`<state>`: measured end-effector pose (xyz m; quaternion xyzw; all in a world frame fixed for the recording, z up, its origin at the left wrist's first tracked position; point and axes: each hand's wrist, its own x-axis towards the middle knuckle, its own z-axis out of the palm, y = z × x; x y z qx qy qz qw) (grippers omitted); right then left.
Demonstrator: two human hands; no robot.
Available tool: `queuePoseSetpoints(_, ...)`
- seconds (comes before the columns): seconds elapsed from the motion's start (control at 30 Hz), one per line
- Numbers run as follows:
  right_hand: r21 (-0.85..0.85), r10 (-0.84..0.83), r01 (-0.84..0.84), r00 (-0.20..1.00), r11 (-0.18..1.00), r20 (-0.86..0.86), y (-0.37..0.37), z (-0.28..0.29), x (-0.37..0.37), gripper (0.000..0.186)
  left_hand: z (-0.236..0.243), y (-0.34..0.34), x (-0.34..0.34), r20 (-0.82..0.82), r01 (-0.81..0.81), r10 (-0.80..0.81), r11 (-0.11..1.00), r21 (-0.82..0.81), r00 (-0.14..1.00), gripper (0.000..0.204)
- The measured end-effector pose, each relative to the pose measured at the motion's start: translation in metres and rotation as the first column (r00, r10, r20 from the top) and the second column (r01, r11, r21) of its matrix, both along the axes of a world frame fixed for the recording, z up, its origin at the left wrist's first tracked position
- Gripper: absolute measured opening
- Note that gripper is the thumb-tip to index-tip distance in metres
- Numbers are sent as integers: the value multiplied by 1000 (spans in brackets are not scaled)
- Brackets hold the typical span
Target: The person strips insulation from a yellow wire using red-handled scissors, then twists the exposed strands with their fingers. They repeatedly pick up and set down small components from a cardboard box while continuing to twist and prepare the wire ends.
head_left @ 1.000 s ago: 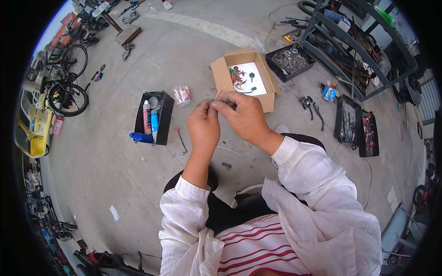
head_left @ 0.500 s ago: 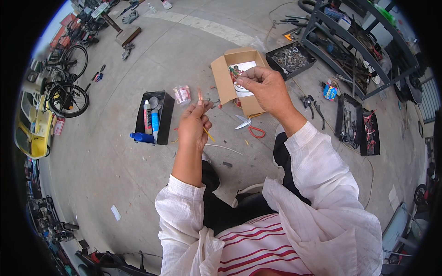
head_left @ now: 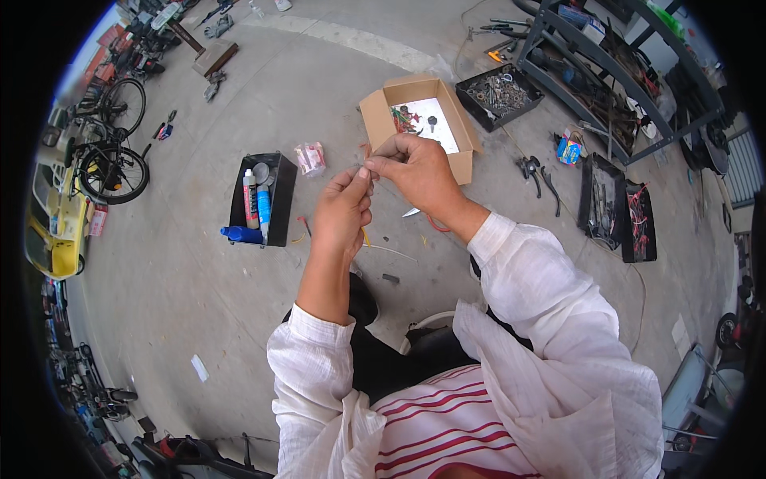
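Observation:
Before my chest my two hands meet fingertip to fingertip. My left hand (head_left: 341,203) is closed in a pinch on a yellow wire (head_left: 366,237), whose insulated length hangs below the fingers. My right hand (head_left: 419,172) is also closed, thumb and forefinger pinching at the wire's upper end; the bare copper there is mostly hidden by the fingers. Under the right hand, scissors on the floor show only a blade tip (head_left: 411,212) and part of a red handle (head_left: 437,223). Just beyond stands an open cardboard box (head_left: 464,165) with small coloured parts on white inside.
A black bin (head_left: 279,199) with bottles and tubes stands left, beside a pink-and-white packet (head_left: 310,158). To the right are pliers (head_left: 550,191), black trays (head_left: 604,203) of tools and wires, and a metal rack (head_left: 586,132). A black tray (head_left: 517,112) of small hardware sits behind the box.
My right hand has come down and left from over the box to meet my left hand at the wire's copper end. It now covers much of the scissors. The view has shifted slightly.

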<state>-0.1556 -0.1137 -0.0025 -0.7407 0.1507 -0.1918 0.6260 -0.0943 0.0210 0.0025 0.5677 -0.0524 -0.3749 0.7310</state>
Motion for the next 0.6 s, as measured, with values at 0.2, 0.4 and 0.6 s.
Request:
queuePoseSetpoints(0.2,429,228,-237,971,872,73,-6,7,-5,21,2,7,6,7,158,-158,987,-41,987,16)
queuePoseSetpoints(0.4,296,145,-171,983,940,110,-5,-3,-2,26,4,1,-2,235,82,-105,991,108,966,19)
queuePoseSetpoints(0.6,242,99,-96,995,966,0,-3,12,-9,23,12,-1,-4,309,74,-167,953,292,936,19)
